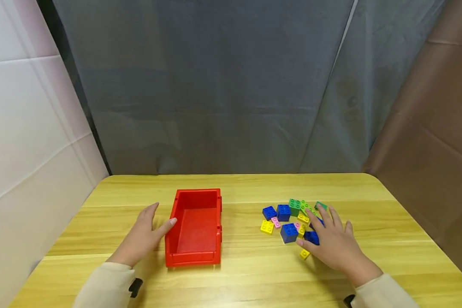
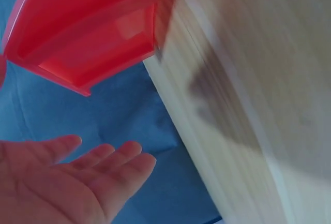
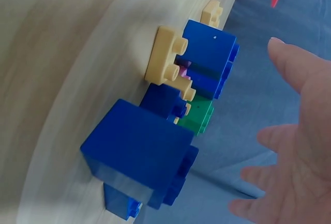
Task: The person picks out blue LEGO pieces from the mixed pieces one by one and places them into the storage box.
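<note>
A red open-topped bin [image 1: 194, 258] stands left of centre on the wooden table. My left hand [image 1: 144, 235] is at its left side, fingers spread, the thumb overlapping the bin's left rim in the head view; the left wrist view shows nothing in the palm. Over the right end of a loose group of toy building bricks hovers my right hand [image 1: 333, 244], with spread fingers and nothing gripped. Beneath and beside it lie a blue brick [image 1: 289, 233], a yellow brick [image 1: 267, 227], a green brick [image 1: 294, 207] and a pink brick [image 1: 275, 222]. The hand partly hides several bricks.
The wooden table [image 1: 242, 282] has rounded far corners. Behind it hangs a grey cloth [image 1: 215, 94], with a white sheet [image 1: 34, 111] on the left and a brown one [image 1: 431, 128] on the right. Bare wood lies between the bin and the bricks.
</note>
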A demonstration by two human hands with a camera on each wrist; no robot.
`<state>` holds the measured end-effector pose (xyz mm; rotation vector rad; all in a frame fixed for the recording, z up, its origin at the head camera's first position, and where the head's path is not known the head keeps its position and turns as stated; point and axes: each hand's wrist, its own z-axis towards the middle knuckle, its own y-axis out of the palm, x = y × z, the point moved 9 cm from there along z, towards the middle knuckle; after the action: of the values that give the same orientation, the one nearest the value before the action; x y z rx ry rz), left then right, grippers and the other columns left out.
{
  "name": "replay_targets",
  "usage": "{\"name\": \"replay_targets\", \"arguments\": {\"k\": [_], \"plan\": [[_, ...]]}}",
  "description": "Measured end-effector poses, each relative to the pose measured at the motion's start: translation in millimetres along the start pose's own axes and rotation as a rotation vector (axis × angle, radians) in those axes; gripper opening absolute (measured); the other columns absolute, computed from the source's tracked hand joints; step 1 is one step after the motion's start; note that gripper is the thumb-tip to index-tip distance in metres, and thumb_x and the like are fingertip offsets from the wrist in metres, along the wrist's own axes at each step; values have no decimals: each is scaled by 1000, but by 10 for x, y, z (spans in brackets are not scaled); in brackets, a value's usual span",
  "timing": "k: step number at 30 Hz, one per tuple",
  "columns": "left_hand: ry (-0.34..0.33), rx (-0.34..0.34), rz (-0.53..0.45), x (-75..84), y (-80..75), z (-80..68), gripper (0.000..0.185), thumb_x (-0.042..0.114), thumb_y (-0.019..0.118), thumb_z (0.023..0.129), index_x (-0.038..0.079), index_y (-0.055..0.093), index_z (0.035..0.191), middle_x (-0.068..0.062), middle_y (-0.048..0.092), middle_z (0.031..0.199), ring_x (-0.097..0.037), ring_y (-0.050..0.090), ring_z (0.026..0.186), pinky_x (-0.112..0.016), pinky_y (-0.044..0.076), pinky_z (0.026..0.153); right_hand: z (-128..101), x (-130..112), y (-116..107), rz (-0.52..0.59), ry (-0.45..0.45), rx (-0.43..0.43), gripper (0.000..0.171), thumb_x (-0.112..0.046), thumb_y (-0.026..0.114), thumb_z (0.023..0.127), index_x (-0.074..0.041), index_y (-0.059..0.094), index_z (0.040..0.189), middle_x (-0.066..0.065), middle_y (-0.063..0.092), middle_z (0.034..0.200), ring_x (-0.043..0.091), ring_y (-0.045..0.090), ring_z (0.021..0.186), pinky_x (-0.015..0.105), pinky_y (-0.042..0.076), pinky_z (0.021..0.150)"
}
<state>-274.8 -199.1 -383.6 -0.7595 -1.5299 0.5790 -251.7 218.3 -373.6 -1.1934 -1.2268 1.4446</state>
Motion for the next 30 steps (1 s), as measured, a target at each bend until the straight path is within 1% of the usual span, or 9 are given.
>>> {"name": "replay_targets", "arguments": {"k": [4, 7, 11, 16, 23, 30], "plan": [[-37, 5, -56, -44, -14, 20, 92, 57, 46, 95, -7, 9, 151, -34, 15, 152, -53, 25, 135, -66, 31, 104, -22, 27, -8, 7, -3, -2, 86, -59, 63, 84, -10, 36, 149, 24, 25, 154, 52, 18, 138, 80, 20, 95], [-48, 6, -94, -63, -18, 36, 88, 54, 45, 97, -7, 11, 151, -33, 19, 152, -52, 30, 133, -64, 35, 102, -40, 65, 3, 11, 0, -11, 87, -57, 67, 82, -7, 37, 148, 27, 28, 152, 52, 22, 137, 77, 25, 96], [-58, -9, -116, -78, -2, 58, 85, 52, 44, 98, -8, 13, 150, -34, 22, 150, -52, 33, 131, -62, 38, 102, -60, 132, 20, 7, 0, -21, 89, -57, 69, 80, -4, 40, 145, 29, 32, 148, 53, 28, 133, 72, 32, 96], [-68, -30, -121, -106, 36, 75, 80, 48, 42, 100, -9, 13, 149, -35, 25, 149, -52, 34, 131, -61, 38, 102, -91, 209, 46, 12, 17, -61, 92, -60, 71, 77, -2, 44, 143, 31, 36, 145, 52, 32, 130, 68, 38, 95], [-65, -9, -130, -96, 50, 80, 67, 36, 39, 103, -13, 22, 146, -36, 33, 144, -51, 37, 130, -61, 35, 104, -139, 294, 59, 8, 51, -80, 82, -52, 79, 72, -2, 56, 133, 28, 46, 137, 48, 39, 126, 64, 43, 92], [-73, -12, -163, -78, 81, 97, 60, 31, 39, 103, -12, 29, 143, -35, 41, 139, -48, 43, 124, -60, 40, 100, -183, 366, 90, 23, 82, -116, 76, -48, 81, 71, -5, 60, 129, 26, 52, 128, 44, 46, 118, 61, 49, 83]]}}
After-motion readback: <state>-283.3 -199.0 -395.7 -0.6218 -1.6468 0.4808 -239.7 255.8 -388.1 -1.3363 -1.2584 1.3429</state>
